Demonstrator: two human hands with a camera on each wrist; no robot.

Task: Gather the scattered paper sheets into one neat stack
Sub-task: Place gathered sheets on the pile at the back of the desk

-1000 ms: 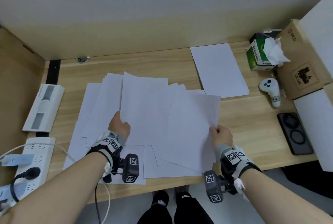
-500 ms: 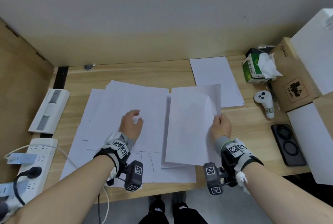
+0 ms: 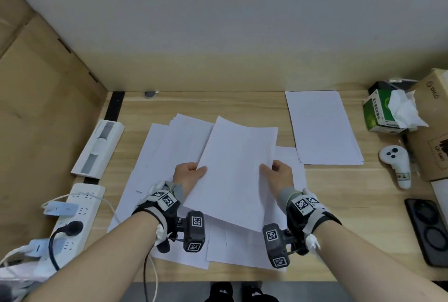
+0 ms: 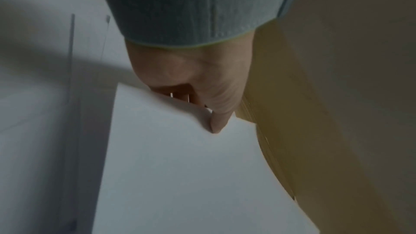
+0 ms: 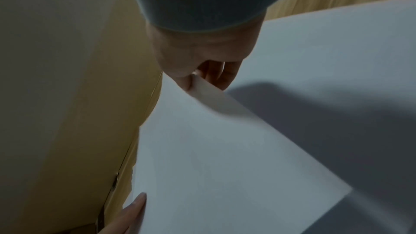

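A lifted bundle of white sheets [image 3: 236, 168] hangs tilted over the desk middle, held on both sides. My left hand [image 3: 190, 172] pinches its left edge, thumb on top; the left wrist view shows that thumb [image 4: 219, 122] pressing the paper [image 4: 180, 175]. My right hand [image 3: 277, 172] pinches the right edge, thumb over the sheet [image 5: 225, 149], fingers underneath. Beneath the bundle lie scattered white sheets [image 3: 164, 161], fanned out to the left and toward the front edge. A separate neat stack [image 3: 322, 127] rests at the back right.
A white power strip [image 3: 72, 219] with plugs and a white flat device [image 3: 98, 148] sit at the left. On the right are a tissue box [image 3: 383, 114], a white controller [image 3: 395, 165], a black case [image 3: 429, 231] and cardboard boxes [image 3: 434, 127].
The left hand left the flat sheets and took the left edge of the bundle. Both hands carried the bundle leftward to the desk middle and tilted it.
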